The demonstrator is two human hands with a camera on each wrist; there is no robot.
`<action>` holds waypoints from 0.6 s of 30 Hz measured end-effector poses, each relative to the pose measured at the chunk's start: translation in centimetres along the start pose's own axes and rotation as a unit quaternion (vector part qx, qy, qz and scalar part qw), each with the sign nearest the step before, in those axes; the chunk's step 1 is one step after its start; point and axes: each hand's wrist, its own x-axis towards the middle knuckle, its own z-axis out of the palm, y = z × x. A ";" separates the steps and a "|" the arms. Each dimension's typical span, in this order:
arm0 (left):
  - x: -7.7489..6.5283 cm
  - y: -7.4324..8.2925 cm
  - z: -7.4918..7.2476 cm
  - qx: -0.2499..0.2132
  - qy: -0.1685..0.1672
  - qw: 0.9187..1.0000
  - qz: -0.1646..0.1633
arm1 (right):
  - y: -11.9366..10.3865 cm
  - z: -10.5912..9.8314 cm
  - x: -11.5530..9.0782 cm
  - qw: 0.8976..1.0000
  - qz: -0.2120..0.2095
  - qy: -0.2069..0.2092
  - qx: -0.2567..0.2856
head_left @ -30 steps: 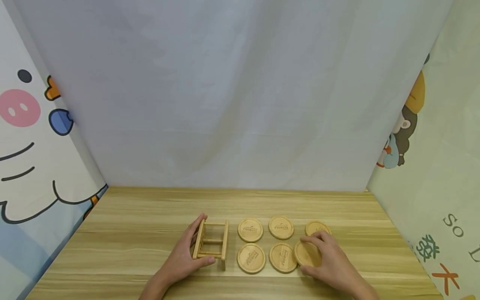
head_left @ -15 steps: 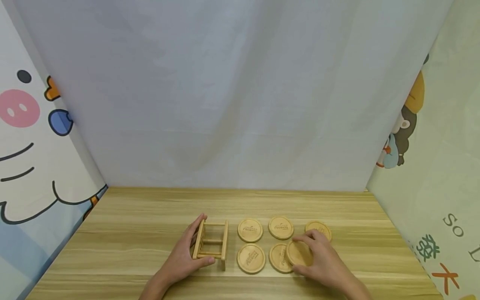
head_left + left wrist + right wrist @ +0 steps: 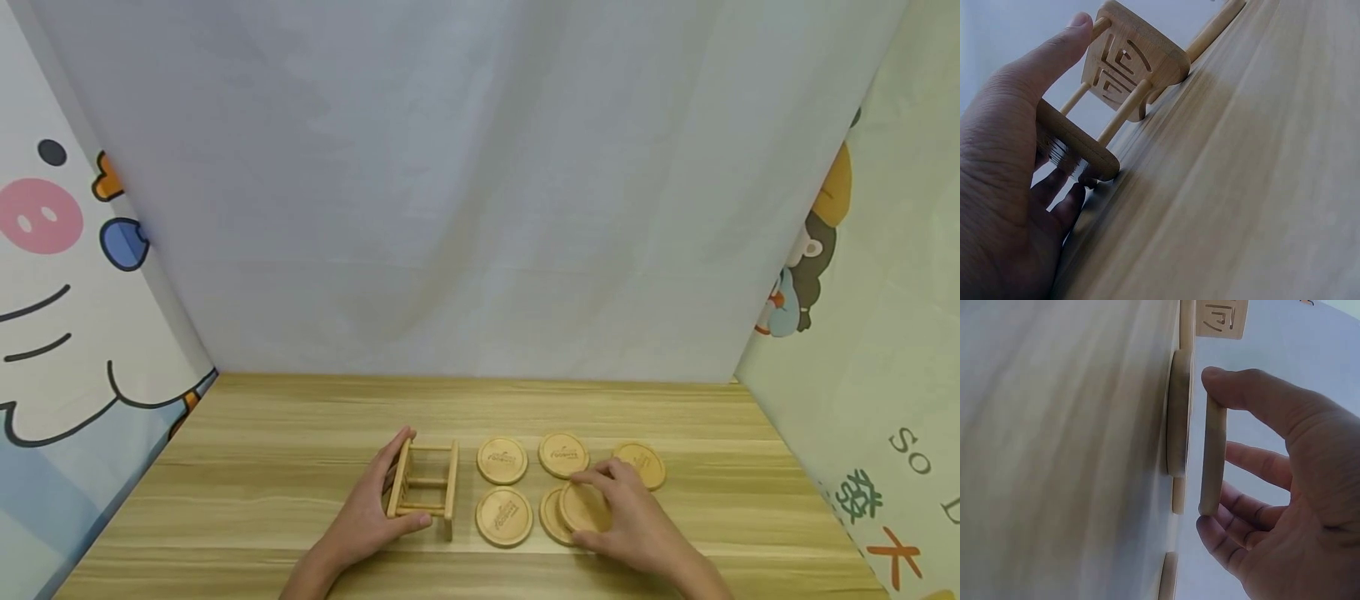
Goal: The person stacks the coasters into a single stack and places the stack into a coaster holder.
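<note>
My left hand (image 3: 366,507) grips the left side of a small wooden coaster holder (image 3: 452,482), thumb in front and fingers behind. The holder has two carved end panels joined by round bars and stands on the table. Between thumb and fingertips, my right hand (image 3: 637,521) pinches a round bamboo coaster (image 3: 585,507) by its edge. In the right wrist view this held coaster (image 3: 1213,456) is raised off the table, apart from the coaster (image 3: 1178,415) lying beneath. From above it overlaps the front middle coaster (image 3: 550,518) and hides much of it.
More bamboo coasters lie flat on the wood-grain table (image 3: 300,433): a front left one (image 3: 503,517), a back left one (image 3: 502,460), a back middle one (image 3: 564,455) and a back right one (image 3: 642,467). A pale cloth (image 3: 465,208) hangs behind the table.
My right hand has moved left with its coaster, from beside the front middle coaster to over it. The left hand and the coaster holder have stayed in place.
</note>
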 end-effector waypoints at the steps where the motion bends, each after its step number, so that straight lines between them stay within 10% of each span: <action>1: 0.0 0.0 0.0 -0.001 -0.001 1.000 0.000 | -0.1 0.1 0.0 1.000 -0.001 -0.002 0.000; 18: 0.1 -0.1 0.1 -0.004 0.000 1.000 -0.001 | -0.9 0.9 0.9 1.000 -0.010 -0.022 0.008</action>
